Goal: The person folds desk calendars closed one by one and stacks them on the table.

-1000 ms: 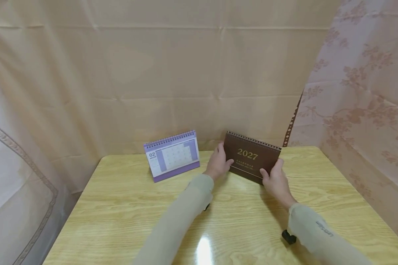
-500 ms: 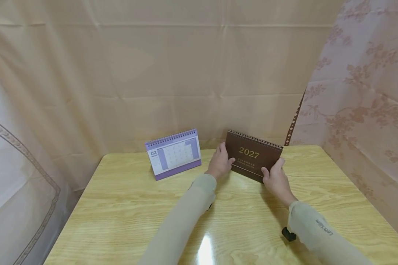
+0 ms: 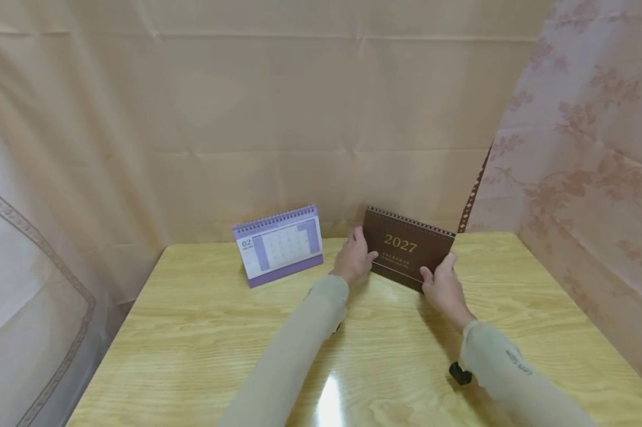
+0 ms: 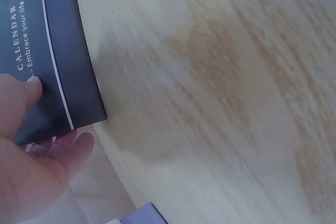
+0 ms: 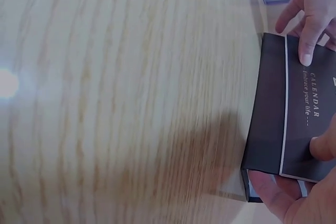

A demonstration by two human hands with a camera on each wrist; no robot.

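A dark brown desk calendar (image 3: 401,252) marked 2027 stands angled at the back right of the table, its spiral binding on top. My left hand (image 3: 353,258) grips its left side, thumb on the front cover and fingers behind the edge. On the right side my right hand (image 3: 445,289) holds it the same way. Both wrist views show the thumbs on the cover, and in the right wrist view fingers of the right hand (image 5: 310,192) reach into the open side of the stand. Left of the hands stands a purple desk calendar (image 3: 279,248) turned to page 02.
The wooden table (image 3: 219,350) has its back edge close to a beige curtain (image 3: 267,118). A pink floral curtain (image 3: 593,148) hangs along the right side, a white cloth (image 3: 22,267) at the left.
Both hands keep their hold on the brown calendar, which stays in nearly the same place. The head view has shifted slightly.
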